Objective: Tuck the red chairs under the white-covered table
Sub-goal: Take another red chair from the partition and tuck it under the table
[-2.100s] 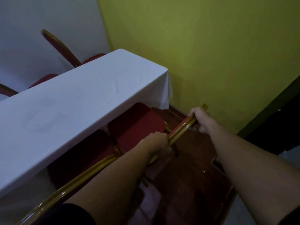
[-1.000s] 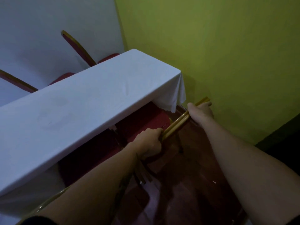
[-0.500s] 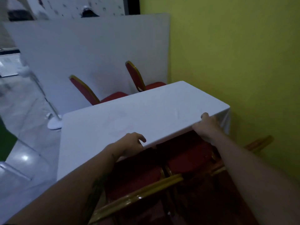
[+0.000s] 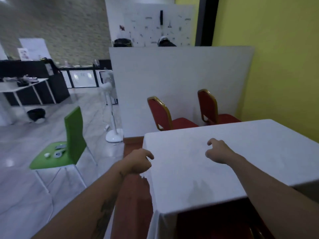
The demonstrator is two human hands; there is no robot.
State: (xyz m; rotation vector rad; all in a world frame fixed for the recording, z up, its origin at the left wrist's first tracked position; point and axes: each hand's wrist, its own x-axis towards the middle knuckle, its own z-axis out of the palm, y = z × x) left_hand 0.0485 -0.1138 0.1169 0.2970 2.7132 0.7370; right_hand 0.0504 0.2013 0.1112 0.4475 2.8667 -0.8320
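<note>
Both hands empty: left hand (image 4: 138,163) and right hand (image 4: 217,151) loosely curled over white-covered table (image 4: 259,152), frame centre. Near red chair (image 4: 248,230) tucked, lower right. Next, probably: far red chairs (image 4: 161,114), upper centre.

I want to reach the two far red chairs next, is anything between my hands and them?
Yes. The table lies between both hands and the two red chairs on its far side. The left hand is at its left edge, the right hand over its top.
</note>
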